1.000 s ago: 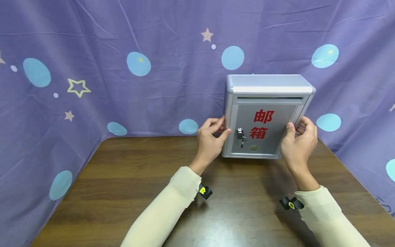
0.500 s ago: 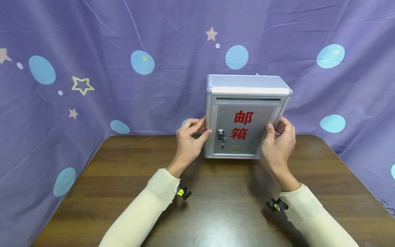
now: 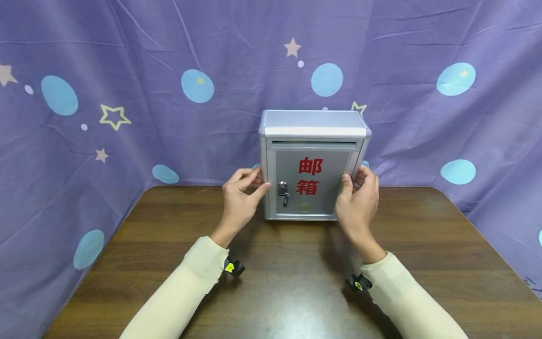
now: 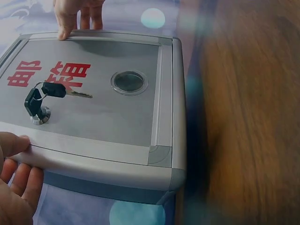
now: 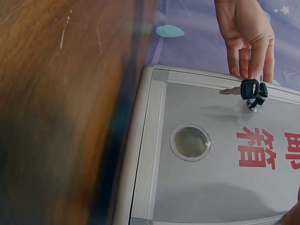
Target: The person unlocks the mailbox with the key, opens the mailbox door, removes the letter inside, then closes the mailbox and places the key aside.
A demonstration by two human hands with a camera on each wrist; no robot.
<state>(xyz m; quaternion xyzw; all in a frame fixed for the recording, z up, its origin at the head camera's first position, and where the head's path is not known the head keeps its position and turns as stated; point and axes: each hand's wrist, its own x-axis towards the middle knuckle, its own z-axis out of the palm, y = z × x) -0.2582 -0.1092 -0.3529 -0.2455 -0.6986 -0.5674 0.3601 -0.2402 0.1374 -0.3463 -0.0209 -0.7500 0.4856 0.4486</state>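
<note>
A silver metal mailbox point(image 3: 328, 197) with red characters is upright at the back of the table, between both hands. My left hand point(image 3: 240, 203) grips its left side, thumb at the front edge and fingers behind. On the opposite side my right hand point(image 3: 359, 205) holds it likewise, thumb on the front frame. A lock point(image 3: 282, 186) sits in the door near the left edge. One key is in it, and a second key point(image 4: 55, 89) hangs from the same ring. Below the characters is a round window point(image 5: 190, 142). The narrow mail slot point(image 3: 314, 144) runs across the top.
The brown wooden table point(image 3: 178, 263) has rounded back corners. Behind it hangs a purple curtain point(image 3: 237, 37) with blue dots and stars, close to the mailbox's back. A black wrist camera point(image 3: 234, 267) sits at the left cuff, another wrist camera point(image 3: 359, 283) at the right.
Both hands have carried the mailbox leftward, from the right part of the table to near its middle, and slightly lower in view over the last half second. The grip stays the same.
</note>
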